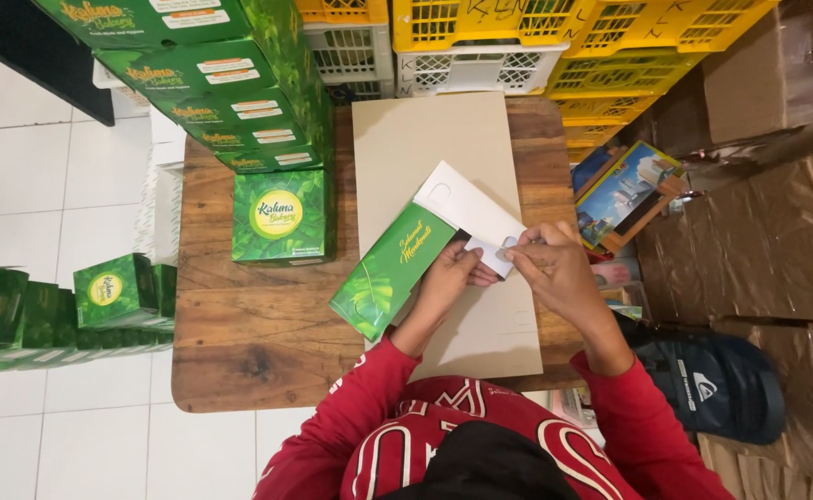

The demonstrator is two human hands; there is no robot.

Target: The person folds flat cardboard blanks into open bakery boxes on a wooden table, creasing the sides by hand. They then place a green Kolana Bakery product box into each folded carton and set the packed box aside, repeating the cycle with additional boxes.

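Observation:
A flat, unfolded carton point(405, 259), green with leaf print outside and white inside, lies slanted on a stack of grey-beige card sheets point(425, 148). My left hand point(448, 278) presses on the carton's middle, fingers on the fold. My right hand point(555, 268) pinches a small white flap point(492, 252) at the carton's right end. Both arms wear red sleeves.
A small wooden table point(249, 324) bears a made-up green box point(280, 216) and a tall stack of green boxes point(231, 93) at back left. More green boxes point(64, 306) stand on the white tile floor at left. Yellow and white crates point(536, 37) behind; brown cartons and a dark bag point(721, 384) right.

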